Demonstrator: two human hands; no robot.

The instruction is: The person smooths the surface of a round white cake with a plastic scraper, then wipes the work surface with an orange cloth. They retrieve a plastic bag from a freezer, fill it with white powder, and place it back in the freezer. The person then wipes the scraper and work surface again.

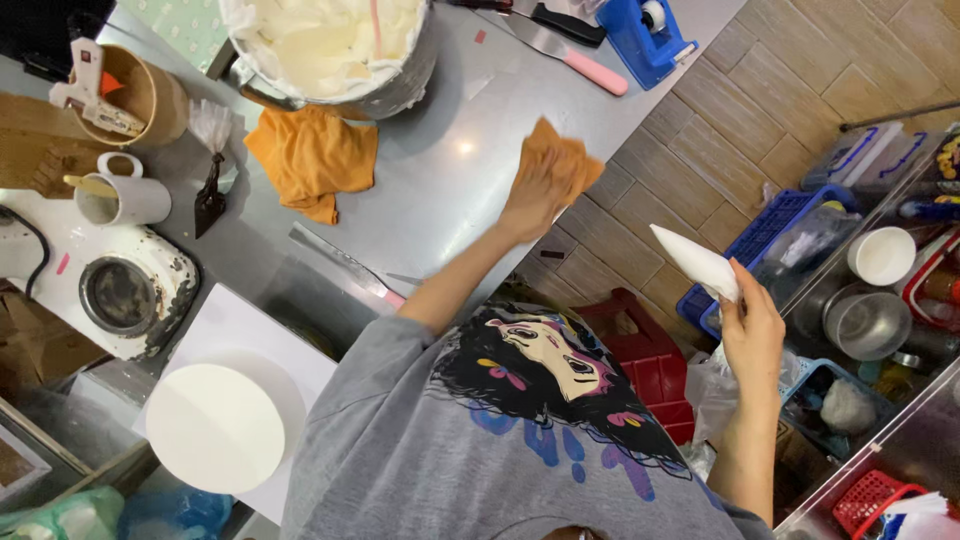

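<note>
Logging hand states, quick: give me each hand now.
Left hand: pressed flat on the orange cloth at the table edge.
Right hand: closed around the white piping bag.

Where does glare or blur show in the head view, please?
Head view: a small bright glare spot on the steel table; the left hand on the orange cloth is slightly motion-blurred; the piping bag in the right hand looks sharp.

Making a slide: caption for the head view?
Left hand presses orange cloth on steel table; right hand holds piping bag.
</note>
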